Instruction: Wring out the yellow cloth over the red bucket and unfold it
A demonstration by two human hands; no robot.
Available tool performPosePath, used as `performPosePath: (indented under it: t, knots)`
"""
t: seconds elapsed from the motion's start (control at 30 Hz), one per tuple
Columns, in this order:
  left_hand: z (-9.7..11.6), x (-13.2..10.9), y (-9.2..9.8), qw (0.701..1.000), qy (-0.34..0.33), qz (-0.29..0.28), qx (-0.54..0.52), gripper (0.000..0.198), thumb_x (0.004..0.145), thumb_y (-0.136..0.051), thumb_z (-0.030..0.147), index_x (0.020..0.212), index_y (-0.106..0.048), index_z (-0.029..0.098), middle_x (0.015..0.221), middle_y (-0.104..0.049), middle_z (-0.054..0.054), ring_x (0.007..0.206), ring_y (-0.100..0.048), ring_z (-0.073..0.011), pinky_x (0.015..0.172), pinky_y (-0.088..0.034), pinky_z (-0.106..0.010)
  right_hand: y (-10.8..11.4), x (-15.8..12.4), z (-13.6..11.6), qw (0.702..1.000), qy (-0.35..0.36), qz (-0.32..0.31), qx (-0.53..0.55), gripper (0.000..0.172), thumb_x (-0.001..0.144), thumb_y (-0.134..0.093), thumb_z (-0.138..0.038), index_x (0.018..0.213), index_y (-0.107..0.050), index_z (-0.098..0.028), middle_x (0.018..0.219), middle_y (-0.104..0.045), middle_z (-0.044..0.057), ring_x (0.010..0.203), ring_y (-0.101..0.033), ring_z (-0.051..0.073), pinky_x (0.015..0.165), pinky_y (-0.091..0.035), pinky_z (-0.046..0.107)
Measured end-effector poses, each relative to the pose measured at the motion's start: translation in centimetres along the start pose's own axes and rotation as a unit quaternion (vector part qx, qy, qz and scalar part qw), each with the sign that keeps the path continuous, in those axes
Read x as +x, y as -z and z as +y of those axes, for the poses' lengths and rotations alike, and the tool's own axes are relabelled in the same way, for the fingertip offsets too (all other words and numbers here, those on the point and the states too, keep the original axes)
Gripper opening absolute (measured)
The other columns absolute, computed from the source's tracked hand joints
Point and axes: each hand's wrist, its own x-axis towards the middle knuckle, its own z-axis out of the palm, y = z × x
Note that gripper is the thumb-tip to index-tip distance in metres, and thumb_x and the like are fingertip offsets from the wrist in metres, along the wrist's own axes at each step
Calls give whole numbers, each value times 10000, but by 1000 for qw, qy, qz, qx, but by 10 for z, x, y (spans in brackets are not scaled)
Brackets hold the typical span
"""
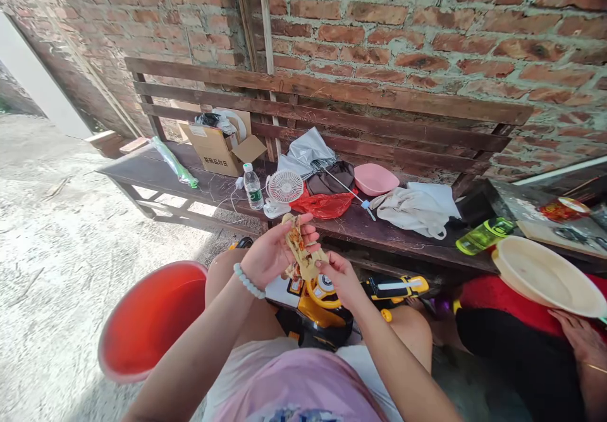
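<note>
Gripping a pale, orange-streaked piece (303, 256) together: left hand (266, 252) cradles it, right hand (345, 278) pinches its lower end, above the yellow wheel (324, 297)!

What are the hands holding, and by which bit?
A pale piece, perhaps food: its upper end lies against the left hand; the right hand pinches its lower right end.

The held piece (298, 248) is yellowish and orange; the tub (142, 321) red.
</note>
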Motion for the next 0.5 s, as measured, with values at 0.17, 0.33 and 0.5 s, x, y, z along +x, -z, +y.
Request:
performPosePath:
  t: [0.17,0.33,0.5]
  knots:
    - [46,-10,42,987,-93,93,89,414,1000,-574,308,1349,-672,108,1100,-821,-146,1136,-763,-286,1049,-603,-456,75,7,-45,964,48,185,183,396,608,-888,-493,725,-598,-249,785,-728,-41,713,-654,171,704,-559,314]
    - [43,2,55,985,-67,124,96,494,1038,-464,288,1491,-546,106,1076,-822,-167,1012,-804,-273,854,-680,-429,108,6,-78,973,125,192,-36,343,729,-862,-516,735,-675,-229,625,-628,-58,564,-530,121,583,-477,263]
    - [56,2,42,996,-46,63,46,509,1030,-427,275,1498,-538,108,1174,-802,-166,1157,-757,-307,915,-661,-471,125,-8,-109,945,233,222,64,268,759,-845,-478,803,-710,-251,839,-745,-15,782,-695,178,767,-576,322]
